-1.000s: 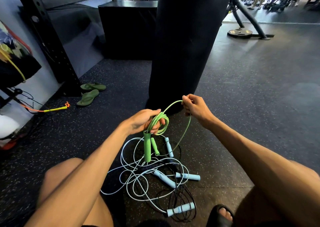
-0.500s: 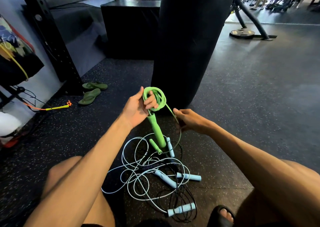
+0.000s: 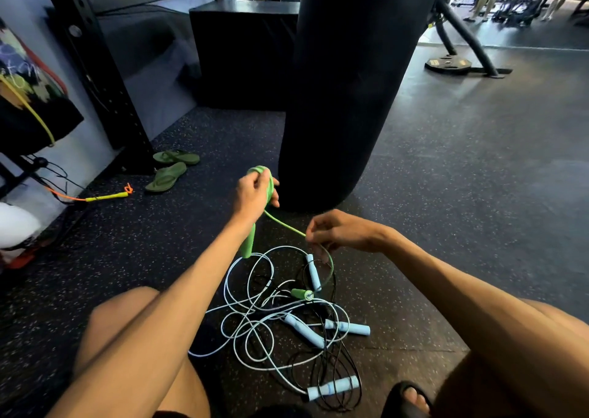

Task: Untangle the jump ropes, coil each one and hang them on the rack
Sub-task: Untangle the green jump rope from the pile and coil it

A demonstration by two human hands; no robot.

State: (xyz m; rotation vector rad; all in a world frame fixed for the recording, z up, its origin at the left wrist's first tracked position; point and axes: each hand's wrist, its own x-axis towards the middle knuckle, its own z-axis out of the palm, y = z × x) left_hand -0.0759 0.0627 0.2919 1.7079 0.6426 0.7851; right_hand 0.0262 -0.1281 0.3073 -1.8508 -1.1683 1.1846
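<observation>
My left hand (image 3: 253, 194) grips a small coil of the green jump rope (image 3: 283, 223), with one green handle (image 3: 248, 245) hanging down under my wrist. My right hand (image 3: 339, 231) pinches the same green cord a little lower and to the right. The cord runs on down to the second green handle (image 3: 302, 294), which lies on the floor pile. Below my hands lies a tangle of pale blue rope (image 3: 255, 322) and thin black rope (image 3: 334, 373) with several light blue handles (image 3: 333, 387). The black rack (image 3: 105, 76) stands at the far left.
A black punching bag (image 3: 347, 92) hangs just beyond my hands. Green flip-flops (image 3: 169, 170) and an orange-yellow cord (image 3: 98, 197) lie on the rubber floor at left. A black box (image 3: 242, 54) stands behind. My knees and a sandalled foot (image 3: 411, 398) frame the pile.
My left hand rose and turned over with the green coil. My right hand dropped down from beside the coil and slid along the cord, drawing it taut. The loose green handle shifted on the pile.
</observation>
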